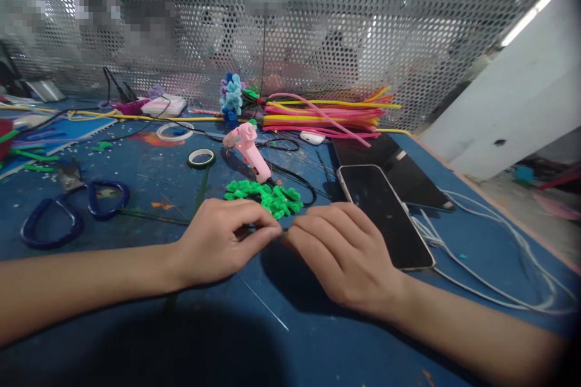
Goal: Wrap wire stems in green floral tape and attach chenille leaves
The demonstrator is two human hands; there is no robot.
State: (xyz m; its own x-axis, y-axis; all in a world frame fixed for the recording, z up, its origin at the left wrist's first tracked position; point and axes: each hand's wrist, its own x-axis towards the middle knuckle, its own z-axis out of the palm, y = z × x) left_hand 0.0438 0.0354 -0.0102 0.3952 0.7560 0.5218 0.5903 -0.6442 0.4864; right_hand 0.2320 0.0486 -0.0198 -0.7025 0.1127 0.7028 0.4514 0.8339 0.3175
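Observation:
My left hand is closed in a pinch, thumb against forefinger, on a thin dark green stem. One end of the stem sticks out to the left of that hand, and a short bit shows between my two hands. My right hand is curled with its fingertips at the same bit, nearly touching my left fingertips; its thumb is hidden. Just beyond the hands lie green fuzzy pipe-cleaner flowers. A pink glue gun lies behind them. From a roll of green tape, a strip runs down toward my left hand.
Blue-handled cutters lie left. A phone rests right, beside white cables and a black flat panel. Pink and yellow pipe cleaners and a blue flower bunch lie before a perforated metal screen.

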